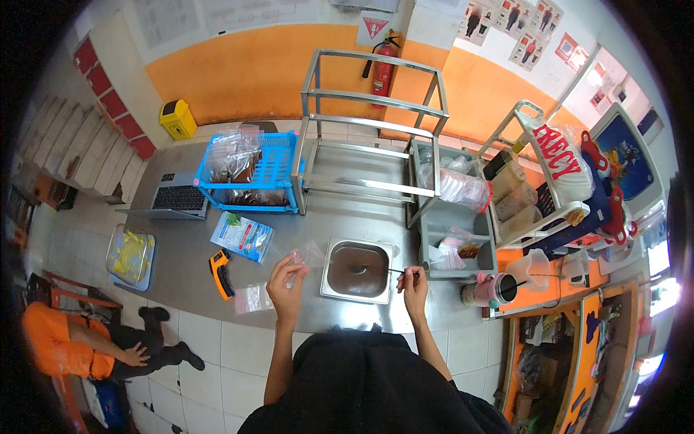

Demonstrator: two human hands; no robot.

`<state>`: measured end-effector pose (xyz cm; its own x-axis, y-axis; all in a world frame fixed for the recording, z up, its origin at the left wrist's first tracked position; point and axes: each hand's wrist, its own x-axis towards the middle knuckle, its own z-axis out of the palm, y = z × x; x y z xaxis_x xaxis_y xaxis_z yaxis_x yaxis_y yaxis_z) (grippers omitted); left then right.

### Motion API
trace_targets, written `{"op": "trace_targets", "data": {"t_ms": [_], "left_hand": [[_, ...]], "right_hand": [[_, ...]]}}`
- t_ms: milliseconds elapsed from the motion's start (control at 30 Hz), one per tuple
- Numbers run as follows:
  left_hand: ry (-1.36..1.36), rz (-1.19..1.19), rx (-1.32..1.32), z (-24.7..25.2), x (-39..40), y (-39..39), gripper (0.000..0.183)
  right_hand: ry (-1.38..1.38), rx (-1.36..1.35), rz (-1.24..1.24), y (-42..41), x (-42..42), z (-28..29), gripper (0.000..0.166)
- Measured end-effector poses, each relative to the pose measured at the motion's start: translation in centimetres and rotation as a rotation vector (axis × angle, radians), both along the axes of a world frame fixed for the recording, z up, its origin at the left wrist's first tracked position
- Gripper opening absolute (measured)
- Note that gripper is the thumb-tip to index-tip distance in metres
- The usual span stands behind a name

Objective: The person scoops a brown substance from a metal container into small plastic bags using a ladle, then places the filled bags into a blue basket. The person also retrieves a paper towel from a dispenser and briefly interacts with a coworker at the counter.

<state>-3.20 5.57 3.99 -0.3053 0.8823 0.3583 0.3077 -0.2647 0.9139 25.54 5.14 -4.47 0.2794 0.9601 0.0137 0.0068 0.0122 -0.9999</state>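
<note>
My left hand (pixel 287 282) pinches a small clear plastic bag (pixel 311 253) just left of a steel pan. Brown liquid (pixel 352 276) fills much of that steel food pan (pixel 328 289), which stands on the metal table before me. In my right hand (pixel 413 283) is the thin dark handle of a utensil (pixel 396 270), reaching over the pan's right rim; its far end looks sunk in the liquid. Flat clear bags (pixel 252 299) lie left of my left hand. Beyond them are a yellow-and-black infrared thermometer gun (pixel 221 274) and a blue-and-white printed pouch (pixel 242 236).
Blue plastic baskets (pixel 279 157) hold filled bags (pixel 238 163), beside a laptop (pixel 176 198). A steel frame rack (pixel 374 103) rises behind the pan. Right are a grey divided bin (pixel 461 217) and a tumbler (pixel 488 290). A glass container (pixel 130 255) sits left; a person (pixel 70 342) in orange is nearby.
</note>
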Motion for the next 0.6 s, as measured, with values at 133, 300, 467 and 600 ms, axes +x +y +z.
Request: {"op": "trace_targets", "data": {"t_ms": [133,300,467,600], "left_hand": [[-0.088,0.043,-0.04,-0.8,-0.2,-0.1,0.009],[-0.032,0.067,-0.045,0.1,-0.1,0.0,0.009],[0.043,0.065,-0.069,0.2,0.3,-0.5,0.011],[0.081,0.076,-0.075,0.4,0.7,-0.7,0.011]], "right_hand": [[0.049,-0.071,-0.044,1.4,-0.1,0.4,0.008],[-0.541,0.124,0.195,2.2,0.1,1.8,0.012],[-0.273,-0.024,0.338,2.1,-0.4,2.4,0.016],[-0.029,-0.024,0.171,2.9,-0.1,0.4,0.023]]}}
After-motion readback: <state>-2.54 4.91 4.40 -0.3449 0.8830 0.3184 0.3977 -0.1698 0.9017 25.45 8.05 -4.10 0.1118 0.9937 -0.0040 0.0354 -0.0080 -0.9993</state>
